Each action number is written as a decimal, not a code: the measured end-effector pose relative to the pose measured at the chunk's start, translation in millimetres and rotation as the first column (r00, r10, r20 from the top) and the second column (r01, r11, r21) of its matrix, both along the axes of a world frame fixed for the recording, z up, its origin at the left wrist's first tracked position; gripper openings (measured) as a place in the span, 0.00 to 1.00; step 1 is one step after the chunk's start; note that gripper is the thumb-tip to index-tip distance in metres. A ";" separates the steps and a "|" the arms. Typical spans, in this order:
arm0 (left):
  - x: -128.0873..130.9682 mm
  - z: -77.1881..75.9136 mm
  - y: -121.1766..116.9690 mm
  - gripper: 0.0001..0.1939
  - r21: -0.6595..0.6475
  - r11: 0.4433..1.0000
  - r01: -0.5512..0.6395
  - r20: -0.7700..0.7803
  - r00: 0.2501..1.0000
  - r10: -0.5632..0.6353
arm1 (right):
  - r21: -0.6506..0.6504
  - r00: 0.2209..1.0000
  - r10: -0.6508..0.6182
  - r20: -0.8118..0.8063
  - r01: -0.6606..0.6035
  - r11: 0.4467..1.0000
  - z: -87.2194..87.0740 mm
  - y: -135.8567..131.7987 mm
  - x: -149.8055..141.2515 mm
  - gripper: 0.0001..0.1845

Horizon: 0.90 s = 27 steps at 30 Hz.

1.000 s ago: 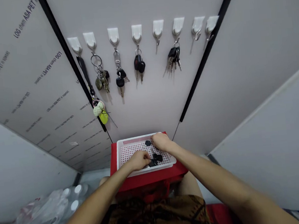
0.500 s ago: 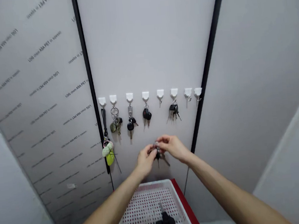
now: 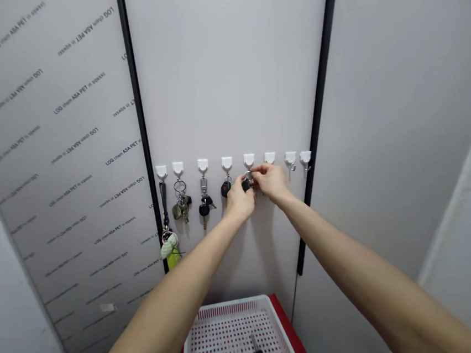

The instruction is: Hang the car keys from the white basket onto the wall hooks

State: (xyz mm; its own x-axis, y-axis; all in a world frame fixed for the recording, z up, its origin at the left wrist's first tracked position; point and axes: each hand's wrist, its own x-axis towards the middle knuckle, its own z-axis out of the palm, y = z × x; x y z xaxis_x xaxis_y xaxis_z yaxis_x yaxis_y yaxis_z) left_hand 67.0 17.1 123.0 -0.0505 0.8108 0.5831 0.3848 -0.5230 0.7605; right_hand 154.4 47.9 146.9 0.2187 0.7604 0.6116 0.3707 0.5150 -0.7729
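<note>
Key ring with black fob seemingly pinched between fingers of right hand and left hand, held just below fifth white hook from left.

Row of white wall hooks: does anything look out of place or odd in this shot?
The white plastic wall hooks are unevenly spaced: the two at each end sit closer together than the middle ones. Nothing else stands out, including the black key fob and ring at the fifth hook.
</note>
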 end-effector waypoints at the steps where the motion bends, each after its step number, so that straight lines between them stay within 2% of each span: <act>1: -0.5 -3.4 -2.1 0.20 0.006 1.000 0.018 -0.007 1.000 -0.018 | 0.003 0.999 -0.009 0.038 0.009 1.000 -2.0 -1.0 0.9 0.08; 3: -2.3 -14.9 -7.8 0.21 -0.003 0.998 0.069 0.004 0.998 -0.069 | 0.057 0.992 -0.045 0.118 0.039 0.998 -6.6 -7.3 3.9 0.10; 5: -5.3 -34.5 -15.1 0.23 -0.039 0.990 0.132 0.072 0.989 -0.129 | 0.170 0.975 -0.117 0.187 0.085 0.982 -13.9 -19.3 7.7 0.11; 7: -10.7 -63.9 -23.5 0.23 -0.084 0.978 0.190 0.158 0.972 -0.176 | 0.284 0.954 -0.176 0.243 0.103 0.953 -27.9 -34.9 11.2 0.12; 9: -19.5 -101.8 -33.5 0.21 -0.166 0.958 0.236 0.184 0.961 -0.205 | 0.284 0.931 -0.144 0.336 0.046 0.958 -52.7 -51.0 13.3 0.13; 10: -25.2 -122.7 -39.4 0.19 -0.239 0.938 0.252 0.157 0.963 -0.219 | 0.212 0.907 -0.080 0.414 -0.011 0.977 -69.7 -58.5 13.6 0.13; 12: -37.9 -163.8 -53.3 0.17 -0.428 0.862 0.272 0.046 0.959 -0.280 | -0.054 0.798 0.156 0.583 -0.153 0.987 -110.8 -72.3 13.3 0.12; 13: -44.3 -182.4 -61.2 0.17 -0.511 0.820 0.258 -0.026 0.949 -0.315 | -0.216 0.707 0.302 0.640 -0.212 0.953 -133.4 -78.8 12.7 0.12; 14: -50.1 -198.8 -69.2 0.17 -0.577 0.783 0.233 -0.103 0.930 -0.353 | -0.368 0.603 0.439 0.666 -0.246 0.897 -156.0 -85.0 12.0 0.12; 16: -58.8 -223.6 -83.5 0.18 -0.644 0.745 0.173 -0.254 0.870 -0.421 | -0.596 0.406 0.634 0.658 -0.233 0.769 -196.7 -96.3 10.2 0.12; 18: -63.1 -238.5 -92.7 0.18 -0.666 0.732 0.141 -0.354 0.804 -0.477 | -0.710 0.283 0.721 0.633 -0.160 0.686 -226.3 -104.3 8.2 0.14; 20: -64.0 -246.0 -95.9 0.17 -0.705 0.696 0.137 -0.368 0.768 -0.524 | -0.754 0.238 0.755 0.611 -0.114 0.647 -242.5 -108.1 6.4 0.15; 23: -62.8 -250.6 -94.6 0.14 -0.766 0.622 0.160 -0.305 0.762 -0.571 | -0.769 0.237 0.767 0.597 -0.103 0.630 -248.0 -109.0 5.0 0.13; 25: -61.9 -252.5 -93.2 0.12 -0.766 0.622 0.162 -0.302 0.764 -0.570 | -0.762 0.233 0.765 0.600 -0.125 0.636 -247.1 -109.6 5.0 0.12; 27: -61.2 -254.5 -92.8 0.10 -0.747 0.645 0.161 -0.305 0.779 -0.548 | -0.750 0.232 0.763 0.604 -0.160 0.642 -247.1 -110.8 5.3 0.12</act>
